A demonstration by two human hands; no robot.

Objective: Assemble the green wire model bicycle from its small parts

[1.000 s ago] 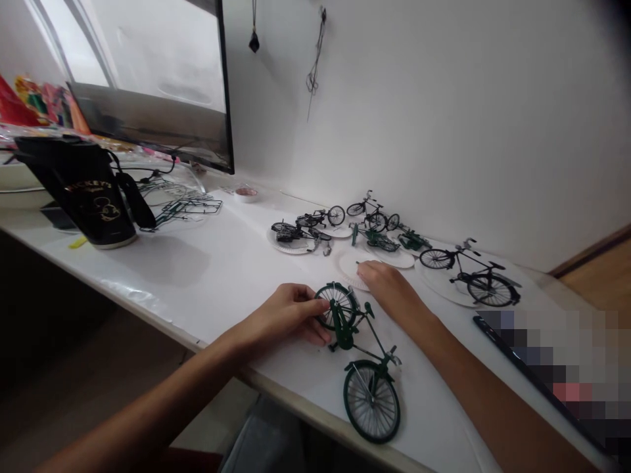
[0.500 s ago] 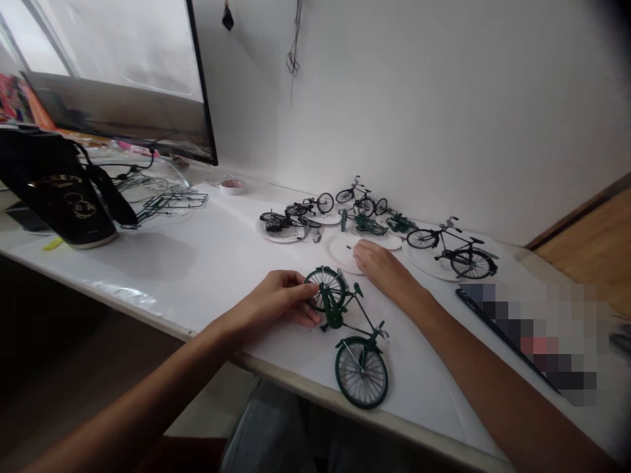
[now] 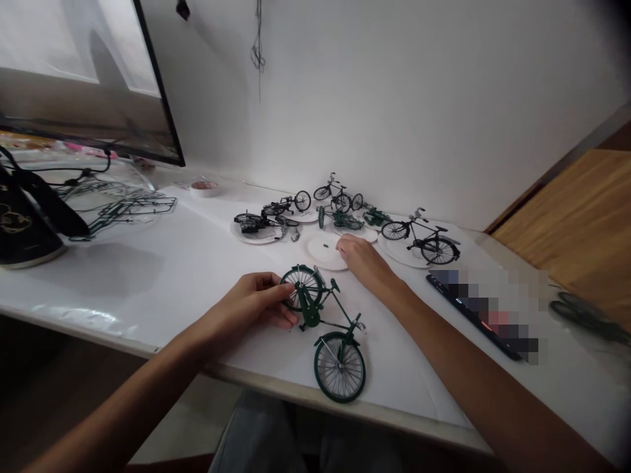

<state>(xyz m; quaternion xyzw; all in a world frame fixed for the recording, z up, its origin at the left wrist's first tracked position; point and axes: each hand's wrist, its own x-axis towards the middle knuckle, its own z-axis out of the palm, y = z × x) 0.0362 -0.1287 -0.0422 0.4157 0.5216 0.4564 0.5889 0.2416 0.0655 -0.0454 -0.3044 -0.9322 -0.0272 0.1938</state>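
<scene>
Your left hand [image 3: 251, 305] lies on the surface [image 3: 197, 263]; its fingers grasp the rear wheel of the green model bicycle [image 3: 320, 322]; the bicycle is near the front edge of the surface; its long axis goes from far-left to near-right, with the front wheel pointing toward you; your right hand [image 3: 362, 259] rests at the white plate [image 3: 320, 253] just behind, fingers curled; whether they pinch something, you cannot tell.

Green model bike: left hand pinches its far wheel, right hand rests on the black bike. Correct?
No. Head view: the right hand is at the small white plate, not the black bike; the left hand does pinch the green model bike's far wheel.
</scene>
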